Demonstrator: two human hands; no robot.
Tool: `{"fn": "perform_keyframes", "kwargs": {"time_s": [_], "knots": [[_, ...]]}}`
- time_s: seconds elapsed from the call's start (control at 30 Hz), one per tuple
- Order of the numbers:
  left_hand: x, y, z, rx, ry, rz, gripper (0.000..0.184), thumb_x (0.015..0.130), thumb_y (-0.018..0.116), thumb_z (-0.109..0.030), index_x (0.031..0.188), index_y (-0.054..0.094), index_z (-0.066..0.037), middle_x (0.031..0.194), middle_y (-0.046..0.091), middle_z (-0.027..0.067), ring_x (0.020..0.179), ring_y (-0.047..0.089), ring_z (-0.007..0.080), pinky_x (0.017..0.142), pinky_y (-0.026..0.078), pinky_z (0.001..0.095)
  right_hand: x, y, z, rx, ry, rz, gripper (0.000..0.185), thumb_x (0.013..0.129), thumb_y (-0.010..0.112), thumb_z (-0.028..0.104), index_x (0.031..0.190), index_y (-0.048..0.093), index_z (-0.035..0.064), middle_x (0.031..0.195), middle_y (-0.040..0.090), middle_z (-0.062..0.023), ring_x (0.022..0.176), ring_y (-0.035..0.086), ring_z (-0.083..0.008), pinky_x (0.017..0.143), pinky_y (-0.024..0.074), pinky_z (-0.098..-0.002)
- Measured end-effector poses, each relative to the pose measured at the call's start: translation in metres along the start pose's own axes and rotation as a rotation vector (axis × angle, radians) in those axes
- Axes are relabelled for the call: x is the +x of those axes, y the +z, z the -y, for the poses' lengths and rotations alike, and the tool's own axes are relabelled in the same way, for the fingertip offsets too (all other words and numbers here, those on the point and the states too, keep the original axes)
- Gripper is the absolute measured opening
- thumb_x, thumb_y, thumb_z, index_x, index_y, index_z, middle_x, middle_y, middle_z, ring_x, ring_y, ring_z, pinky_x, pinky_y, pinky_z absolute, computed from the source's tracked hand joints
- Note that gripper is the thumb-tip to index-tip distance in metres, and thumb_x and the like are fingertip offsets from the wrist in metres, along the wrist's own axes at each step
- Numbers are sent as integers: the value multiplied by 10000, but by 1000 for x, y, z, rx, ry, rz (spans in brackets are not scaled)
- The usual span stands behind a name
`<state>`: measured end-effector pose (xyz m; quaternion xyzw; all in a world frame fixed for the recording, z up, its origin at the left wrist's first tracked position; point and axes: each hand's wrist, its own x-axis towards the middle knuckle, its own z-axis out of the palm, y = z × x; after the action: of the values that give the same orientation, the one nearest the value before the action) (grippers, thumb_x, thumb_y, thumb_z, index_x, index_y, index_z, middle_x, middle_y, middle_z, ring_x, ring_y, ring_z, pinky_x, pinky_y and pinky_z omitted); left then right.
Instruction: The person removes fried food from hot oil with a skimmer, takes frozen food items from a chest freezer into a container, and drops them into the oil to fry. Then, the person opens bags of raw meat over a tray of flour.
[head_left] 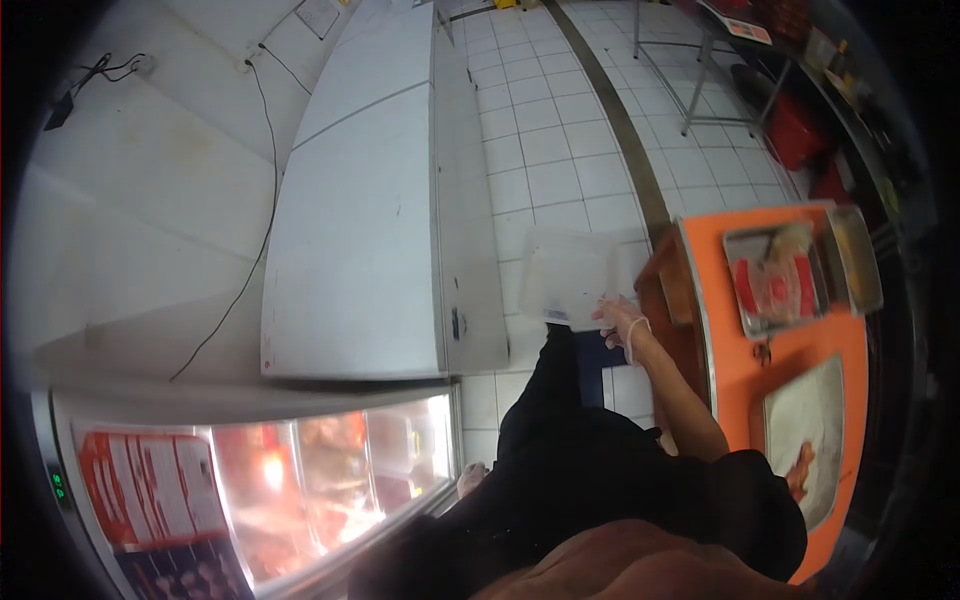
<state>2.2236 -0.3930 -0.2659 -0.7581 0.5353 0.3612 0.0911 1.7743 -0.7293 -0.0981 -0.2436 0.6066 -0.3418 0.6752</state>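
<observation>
My right hand (pixel 622 325), in a clear glove, grips the near right edge of a translucent plastic container (pixel 570 275). The container hangs over the tiled floor, between the long white chest and the orange counter. My left hand (pixel 472 479), also in a clear glove, is low beside my dark clothing, near the corner of the lit glass display case (pixel 452 440). Only a small part of it shows, and its fingers cannot be made out.
On the orange counter (pixel 720 300) at the right are a metal tray with a red-and-white package (pixel 775 285), a narrow metal tray (pixel 855 262) and a larger tray (pixel 822 440) with a small piece of food. A white chest (pixel 360 230) stands at the left.
</observation>
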Motion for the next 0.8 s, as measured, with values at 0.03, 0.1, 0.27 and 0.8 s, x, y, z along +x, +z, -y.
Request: {"fn": "perform_keyframes", "kwargs": {"time_s": [0.03,0.1,0.27,0.8], "knots": [[25,-22,-29,-51,39,-107,370,962,579,-365,1153,692,-70,1211,685,221,1183,646,375,947,523,471,37,5,28,3,-10,7,464,981,632,355,1339,516,86,1015,652,-62,715,556,-149,457,468,-291],[103,-103,-111,-490,-58,-228,378,991,572,-371,1169,690,-59,1140,716,196,1051,697,337,877,547,433,119,8,72,-4,10,22,457,985,630,351,1331,516,75,1024,656,-62,718,560,-150,453,467,-286],[355,-330,-326,-1100,149,-158,540,1065,537,-463,1474,463,-118,1072,736,121,873,712,211,776,565,345,254,40,229,-6,83,14,682,964,668,338,1492,367,28,1058,657,-98,738,581,-182,452,474,-301],[947,-702,-612,-1904,175,51,580,1050,478,-471,1477,356,-99,1369,564,210,1070,617,365,972,505,505,673,39,605,-192,-218,76,789,974,633,491,1569,325,74,1100,636,-114,751,591,-179,590,513,-325]]}}
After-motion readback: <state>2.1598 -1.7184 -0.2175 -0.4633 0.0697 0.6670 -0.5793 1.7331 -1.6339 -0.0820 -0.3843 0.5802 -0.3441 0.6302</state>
